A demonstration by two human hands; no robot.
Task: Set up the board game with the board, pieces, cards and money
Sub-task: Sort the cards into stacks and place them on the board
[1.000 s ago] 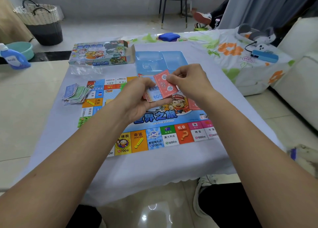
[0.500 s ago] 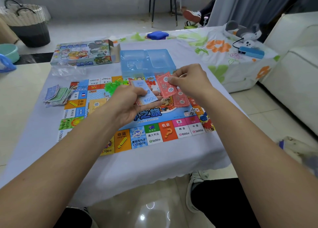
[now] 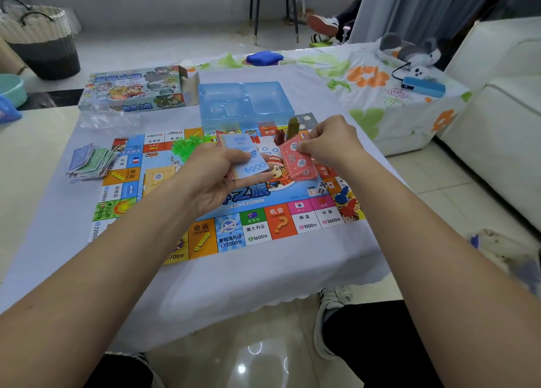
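Observation:
The colourful game board (image 3: 263,229) lies flat on the white-covered table. Above its middle my left hand (image 3: 216,176) grips a small stack of cards (image 3: 247,159) with a blue one on top. My right hand (image 3: 330,141) pinches a red card (image 3: 292,153) just above a pile of red cards (image 3: 304,170) lying on the board. A loose heap of paper money (image 3: 90,162) sits off the board's left edge. Green pieces (image 3: 187,147), a brown tower piece (image 3: 292,128), dice (image 3: 322,187) and blue and red pawns (image 3: 345,201) stand on the board.
The blue plastic insert tray (image 3: 243,100) overlaps the board's far edge, with the game box (image 3: 134,88) to its left beside a crumpled clear bag (image 3: 108,121). A flowered cloth with a blue device (image 3: 423,86) lies at right, next to a white sofa (image 3: 497,109).
My right hand has moved the red card right and down toward the red pile, away from the stack in my left hand. The camera view shifted slightly.

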